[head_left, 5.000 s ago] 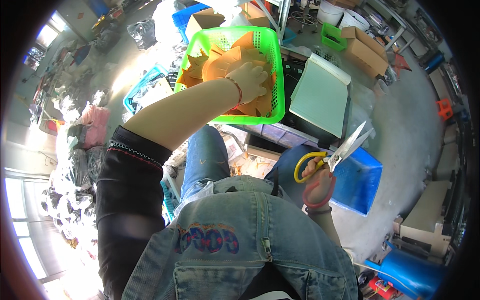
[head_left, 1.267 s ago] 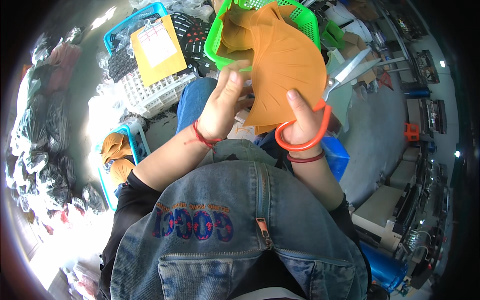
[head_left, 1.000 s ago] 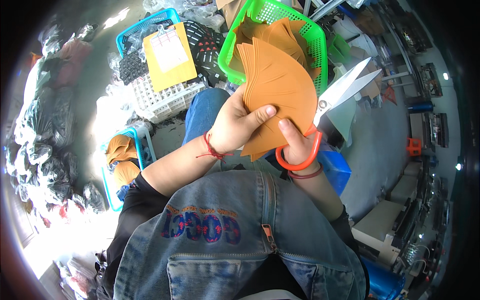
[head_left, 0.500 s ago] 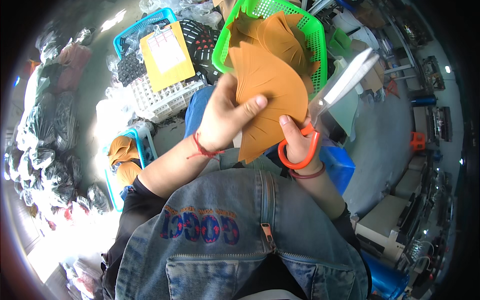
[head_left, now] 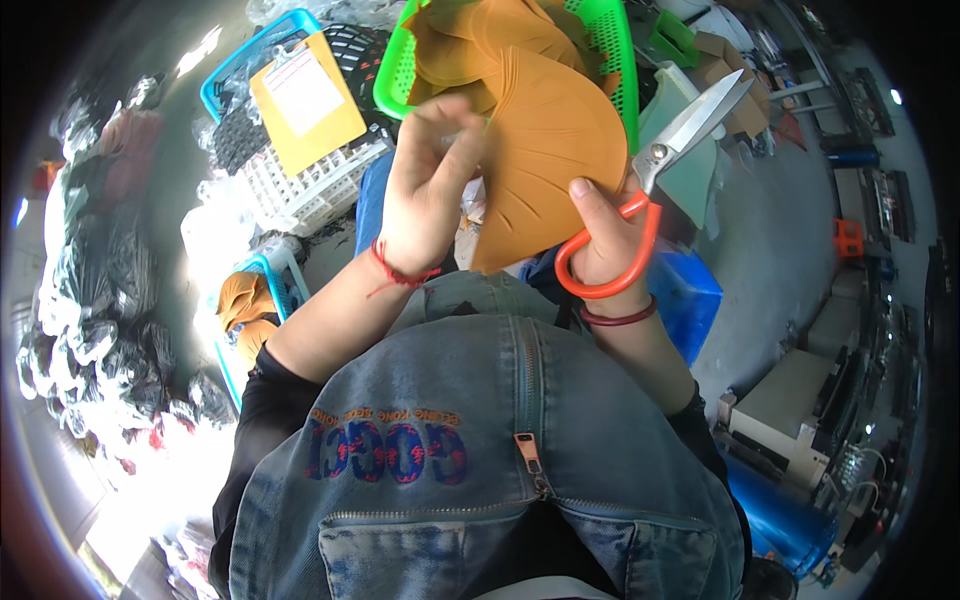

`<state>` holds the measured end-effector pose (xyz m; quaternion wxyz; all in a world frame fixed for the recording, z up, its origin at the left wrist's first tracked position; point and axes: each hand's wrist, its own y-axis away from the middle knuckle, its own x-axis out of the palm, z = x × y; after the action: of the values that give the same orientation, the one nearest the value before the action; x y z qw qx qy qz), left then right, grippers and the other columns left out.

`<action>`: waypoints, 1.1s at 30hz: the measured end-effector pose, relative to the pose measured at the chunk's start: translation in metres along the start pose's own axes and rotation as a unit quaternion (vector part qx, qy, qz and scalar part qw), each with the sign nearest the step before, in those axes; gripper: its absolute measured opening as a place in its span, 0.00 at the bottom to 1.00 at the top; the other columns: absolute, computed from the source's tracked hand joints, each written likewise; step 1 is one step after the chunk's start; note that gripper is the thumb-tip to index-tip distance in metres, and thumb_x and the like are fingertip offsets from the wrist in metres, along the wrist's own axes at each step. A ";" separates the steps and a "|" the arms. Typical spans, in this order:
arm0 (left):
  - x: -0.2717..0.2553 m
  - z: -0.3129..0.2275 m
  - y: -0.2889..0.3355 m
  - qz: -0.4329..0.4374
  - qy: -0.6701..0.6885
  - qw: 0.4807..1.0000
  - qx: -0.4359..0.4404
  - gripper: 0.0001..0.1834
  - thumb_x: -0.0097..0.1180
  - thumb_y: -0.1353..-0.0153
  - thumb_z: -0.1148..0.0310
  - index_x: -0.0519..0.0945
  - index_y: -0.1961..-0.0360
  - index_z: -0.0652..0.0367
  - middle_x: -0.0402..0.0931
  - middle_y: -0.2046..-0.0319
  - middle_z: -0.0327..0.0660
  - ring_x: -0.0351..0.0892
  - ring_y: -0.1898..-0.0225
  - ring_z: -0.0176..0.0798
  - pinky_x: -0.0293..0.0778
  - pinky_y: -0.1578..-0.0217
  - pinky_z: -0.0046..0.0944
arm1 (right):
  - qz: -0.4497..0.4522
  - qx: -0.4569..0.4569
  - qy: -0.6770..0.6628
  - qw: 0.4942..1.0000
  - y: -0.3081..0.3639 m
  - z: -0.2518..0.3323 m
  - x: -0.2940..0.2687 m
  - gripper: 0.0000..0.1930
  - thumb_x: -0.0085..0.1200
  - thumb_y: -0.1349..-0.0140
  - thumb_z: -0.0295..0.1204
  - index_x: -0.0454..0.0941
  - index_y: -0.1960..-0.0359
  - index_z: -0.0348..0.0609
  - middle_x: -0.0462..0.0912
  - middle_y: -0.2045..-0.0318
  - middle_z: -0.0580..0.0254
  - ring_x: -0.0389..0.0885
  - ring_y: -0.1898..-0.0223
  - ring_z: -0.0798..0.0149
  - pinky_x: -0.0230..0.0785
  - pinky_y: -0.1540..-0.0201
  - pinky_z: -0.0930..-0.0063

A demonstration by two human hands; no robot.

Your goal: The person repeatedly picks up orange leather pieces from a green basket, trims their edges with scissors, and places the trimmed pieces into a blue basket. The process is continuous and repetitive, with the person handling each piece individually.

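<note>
In my right hand [head_left: 604,240] are a fanned stack of tan-orange curved sheet pieces [head_left: 555,150] and a pair of scissors [head_left: 690,130]. My thumb presses on the stack's lower right edge; the fingers beneath are hidden. The orange scissor handles loop around this hand, and the blades point up and right, nearly shut. Short slits or creases mark the top piece. My left hand [head_left: 425,190] is beside the stack's left edge, thumb and fingers apart and the fingertips slightly blurred. Nothing shows in it.
Beyond the stack, a green basket [head_left: 622,60] contains more tan-orange pieces. A blue basket [head_left: 213,90], a clipboard on a yellow board [head_left: 335,125] and a white crate [head_left: 300,205] lie to the left. A blue bin [head_left: 690,300] is near my right forearm. Bagged goods [head_left: 120,240] line the far left.
My left hand has let go of the stack and drawn slightly left of it. The right hand, stack and scissors have shifted a little to the right.
</note>
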<state>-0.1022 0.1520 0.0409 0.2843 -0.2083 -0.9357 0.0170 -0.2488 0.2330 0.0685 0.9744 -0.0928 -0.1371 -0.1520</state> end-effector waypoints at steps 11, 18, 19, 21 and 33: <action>0.012 0.004 0.007 0.051 -0.050 0.997 -0.006 0.28 0.58 0.44 0.81 0.58 0.46 0.59 0.72 0.55 0.46 0.76 0.58 0.33 0.75 0.58 0.30 | 0.014 0.028 -0.021 0.999 0.010 0.008 -0.001 0.33 0.43 0.50 0.21 0.54 0.38 0.32 0.69 0.45 0.48 0.70 0.44 0.57 0.63 0.43 0.66; 0.012 0.005 0.006 0.067 -0.026 0.997 0.004 0.21 0.55 0.41 0.81 0.59 0.54 0.57 0.76 0.60 0.44 0.77 0.65 0.29 0.73 0.65 0.27 | -0.006 0.027 -0.059 0.998 0.013 0.010 -0.003 0.28 0.46 0.51 0.24 0.62 0.45 0.30 0.74 0.52 0.50 0.75 0.53 0.62 0.67 0.52 0.74; 0.012 0.005 0.005 0.065 -0.042 0.997 0.009 0.21 0.56 0.42 0.81 0.59 0.54 0.56 0.76 0.60 0.44 0.77 0.66 0.28 0.73 0.66 0.27 | -0.012 0.029 -0.053 0.998 0.014 0.011 -0.004 0.27 0.46 0.51 0.24 0.62 0.45 0.31 0.75 0.52 0.51 0.75 0.53 0.63 0.68 0.52 0.74; 0.012 0.006 0.005 0.052 -0.109 0.992 0.022 0.19 0.58 0.43 0.79 0.61 0.56 0.57 0.76 0.60 0.43 0.76 0.68 0.27 0.72 0.68 0.26 | 0.001 0.036 -0.054 0.998 0.015 0.012 -0.008 0.28 0.43 0.51 0.23 0.61 0.44 0.32 0.73 0.50 0.50 0.73 0.49 0.61 0.65 0.48 0.70; 0.034 0.000 0.004 0.019 0.014 0.995 -0.101 0.05 0.53 0.38 0.74 0.69 0.67 0.58 0.74 0.70 0.34 0.71 0.73 0.25 0.67 0.72 0.25 | 0.013 0.001 -0.067 0.998 0.026 0.016 -0.034 0.28 0.42 0.46 0.22 0.57 0.40 0.33 0.68 0.46 0.54 0.68 0.45 0.62 0.58 0.41 0.69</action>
<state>-0.1261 0.1693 0.0582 0.2742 -0.2539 -0.9245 -0.0753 -0.2749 0.2701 0.0700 0.9651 -0.1033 -0.2009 -0.1322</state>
